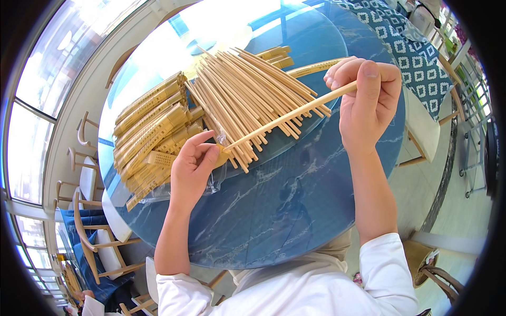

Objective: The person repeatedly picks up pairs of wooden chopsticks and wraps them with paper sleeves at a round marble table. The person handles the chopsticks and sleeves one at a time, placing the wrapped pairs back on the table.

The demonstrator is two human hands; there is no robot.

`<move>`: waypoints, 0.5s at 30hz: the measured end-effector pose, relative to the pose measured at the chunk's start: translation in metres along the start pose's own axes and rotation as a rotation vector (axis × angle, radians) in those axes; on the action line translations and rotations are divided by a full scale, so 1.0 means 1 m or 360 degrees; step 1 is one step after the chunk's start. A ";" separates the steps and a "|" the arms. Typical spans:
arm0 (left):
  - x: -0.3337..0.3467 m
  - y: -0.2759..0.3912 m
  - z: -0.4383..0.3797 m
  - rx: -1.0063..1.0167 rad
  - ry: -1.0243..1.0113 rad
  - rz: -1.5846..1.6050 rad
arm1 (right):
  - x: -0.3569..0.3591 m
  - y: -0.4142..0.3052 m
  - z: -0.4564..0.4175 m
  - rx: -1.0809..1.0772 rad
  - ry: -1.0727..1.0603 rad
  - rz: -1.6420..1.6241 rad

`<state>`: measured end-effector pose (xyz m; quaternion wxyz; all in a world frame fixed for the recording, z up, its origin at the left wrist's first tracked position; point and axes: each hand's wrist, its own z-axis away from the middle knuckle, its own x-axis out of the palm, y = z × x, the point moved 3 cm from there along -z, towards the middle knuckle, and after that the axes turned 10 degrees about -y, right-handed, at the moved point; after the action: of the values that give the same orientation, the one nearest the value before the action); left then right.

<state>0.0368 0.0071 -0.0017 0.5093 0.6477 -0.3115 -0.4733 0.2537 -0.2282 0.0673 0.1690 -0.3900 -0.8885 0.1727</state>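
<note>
Pale wooden chopsticks slant from my right hand, which grips their thick end, down to my left hand. Between its thumb and fingers my left hand pinches a golden-brown paper sleeve, and the thin tips are at the sleeve's mouth; whether they are inside it cannot be told. A spread heap of loose wooden chopsticks lies behind them. Left of it is a pile of printed paper chopstick sleeves. One long sleeve lies behind my right hand, and several more lie beyond the heap.
A round glass turntable stands on the blue marbled table. Clear plastic film lies beside my left hand. A patterned cloth hangs at the right back, with a chair below. More chairs stand at the left.
</note>
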 end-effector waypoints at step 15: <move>-0.001 0.001 0.005 0.0043 -0.0226 -0.0104 | -0.017 0.024 0.000 0.0433 0.0213 -0.0132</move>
<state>0.0322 0.0063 -0.0005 0.4614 0.6290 -0.3319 -0.5303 0.2801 -0.2257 0.0542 0.2861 -0.3373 -0.8590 0.2578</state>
